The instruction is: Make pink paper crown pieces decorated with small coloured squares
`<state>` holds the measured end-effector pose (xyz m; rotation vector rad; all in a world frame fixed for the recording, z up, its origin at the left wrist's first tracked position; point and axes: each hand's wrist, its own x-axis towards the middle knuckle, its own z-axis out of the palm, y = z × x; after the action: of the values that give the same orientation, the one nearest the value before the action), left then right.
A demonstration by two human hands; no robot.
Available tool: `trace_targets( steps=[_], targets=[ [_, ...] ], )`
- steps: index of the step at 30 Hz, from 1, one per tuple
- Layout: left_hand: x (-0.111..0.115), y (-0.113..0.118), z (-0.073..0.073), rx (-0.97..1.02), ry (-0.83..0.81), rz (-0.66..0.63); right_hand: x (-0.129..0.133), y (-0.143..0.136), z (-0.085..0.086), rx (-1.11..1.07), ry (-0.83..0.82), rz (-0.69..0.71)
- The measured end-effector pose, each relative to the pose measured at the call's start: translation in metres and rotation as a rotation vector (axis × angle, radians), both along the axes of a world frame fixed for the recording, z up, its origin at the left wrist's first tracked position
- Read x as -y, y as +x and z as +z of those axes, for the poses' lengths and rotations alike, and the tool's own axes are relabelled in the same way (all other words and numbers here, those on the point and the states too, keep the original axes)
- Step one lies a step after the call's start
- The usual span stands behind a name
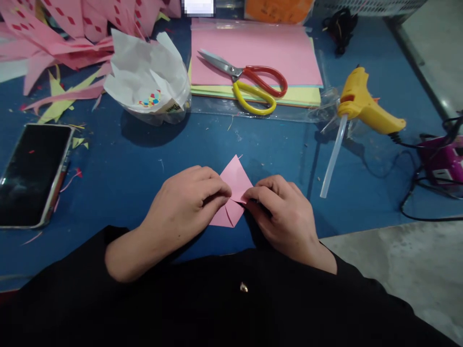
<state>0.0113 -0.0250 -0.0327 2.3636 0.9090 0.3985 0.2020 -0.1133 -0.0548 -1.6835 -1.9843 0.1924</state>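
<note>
A folded pink paper (237, 180) lies on the blue table near its front edge, with a pointed top and overlapping flaps below. My left hand (191, 202) pinches its left side, thumb and fingertips together. At the right corner my right hand (284, 212) grips the same paper between thumb and index finger. Some of the paper's lower left part is hidden under my left hand.
Scissors (237, 72) rest on a stack of pink and yellow sheets (300, 53). A paper-lined bowl (144, 72) stands back left, beside pink cut paper (87, 19). A phone (32, 173) lies left. A yellow glue gun (365, 103) and purple object (441, 161) are right.
</note>
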Motion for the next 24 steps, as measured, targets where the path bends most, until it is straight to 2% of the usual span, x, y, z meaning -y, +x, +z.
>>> trace_targets(
  steps=[7,24],
  targets=[
    [0.0005,0.0011,0.0029,-0.021,-0.013,0.014,0.0,-0.0027,0.0028,-0.047,-0.009,-0.037],
    [0.0047,0.0098,0.001,-0.05,-0.004,0.122,-0.0047,-0.008,0.001,0.041,0.012,-0.106]
  ],
)
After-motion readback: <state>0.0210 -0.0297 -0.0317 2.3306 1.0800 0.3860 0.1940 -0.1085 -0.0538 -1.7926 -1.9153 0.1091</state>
